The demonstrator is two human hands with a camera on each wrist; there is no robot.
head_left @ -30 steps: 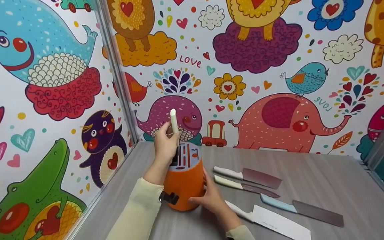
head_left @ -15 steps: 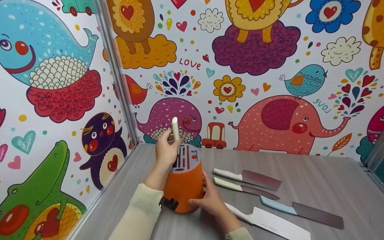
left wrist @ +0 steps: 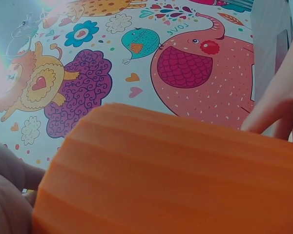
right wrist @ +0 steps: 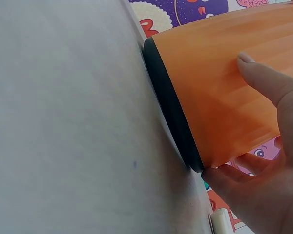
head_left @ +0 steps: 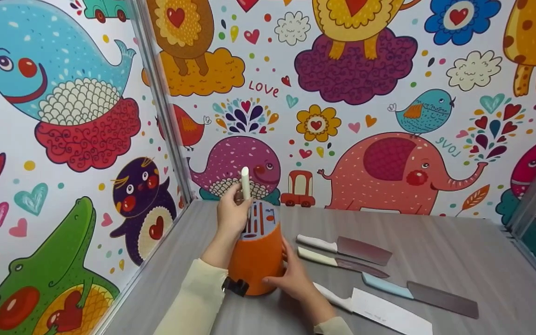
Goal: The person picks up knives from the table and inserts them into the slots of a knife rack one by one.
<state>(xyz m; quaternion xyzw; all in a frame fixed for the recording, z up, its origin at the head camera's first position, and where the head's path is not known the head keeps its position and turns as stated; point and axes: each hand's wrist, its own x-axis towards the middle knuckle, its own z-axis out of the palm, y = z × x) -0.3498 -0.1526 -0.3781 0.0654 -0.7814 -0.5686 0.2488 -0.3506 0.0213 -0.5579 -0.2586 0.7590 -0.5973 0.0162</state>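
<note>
Your left hand [head_left: 233, 212] held a seemingly part-slotted upright knife [head_left: 245, 182], right hand [head_left: 296, 277] the knife block [head_left: 255, 265]; three cleavers [head_left: 364, 250] [head_left: 389, 311] [head_left: 444, 299] and a pointed knife [head_left: 317, 256] remained.

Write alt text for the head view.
A person's left hand holds a pale handle at the slotted top of an orange knife block, which the right hand grips. Four knives lie to the right on a grey table, before a cartoon-animal wall.

The orange knife block [head_left: 255, 266] looks like satin, faintly ribbed plastic over a matt black base [right wrist: 171, 105], the upright knife handle [head_left: 245, 182] like smooth plastic, the nearest cleaver blade [head_left: 391, 311] like metal, the tabletop [head_left: 440, 251] matt wood-grain, the left sleeve [head_left: 191, 295] cloth.
</note>
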